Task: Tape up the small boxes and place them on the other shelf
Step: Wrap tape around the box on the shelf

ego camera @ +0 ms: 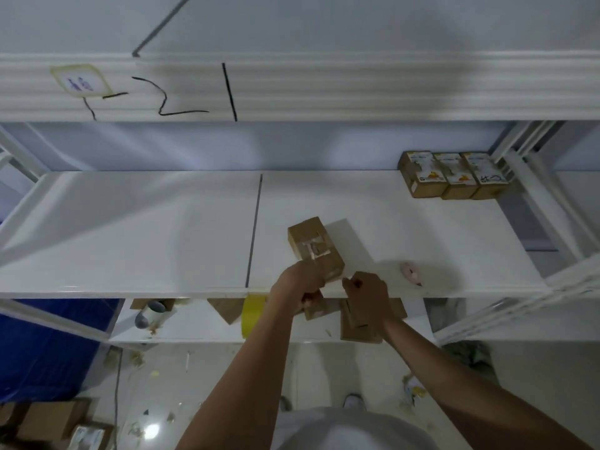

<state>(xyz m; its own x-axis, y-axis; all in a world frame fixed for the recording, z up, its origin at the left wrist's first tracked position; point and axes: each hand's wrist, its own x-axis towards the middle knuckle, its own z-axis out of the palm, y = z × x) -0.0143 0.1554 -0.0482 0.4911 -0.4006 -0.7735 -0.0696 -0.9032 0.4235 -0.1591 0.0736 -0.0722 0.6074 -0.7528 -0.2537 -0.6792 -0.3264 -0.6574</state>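
Observation:
A small brown cardboard box with tape across its top rests tilted on the white shelf near its front edge. My left hand grips the box's near lower end. My right hand is just right of the box with fingers curled, pinching what looks like a tape end at the box's corner. Three taped small boxes stand in a row at the shelf's back right corner.
A small pink tape dispenser lies on the shelf right of my hands. On the lower shelf sit a yellow tape roll, loose brown boxes and a grey roll. Cartons lie on the littered floor.

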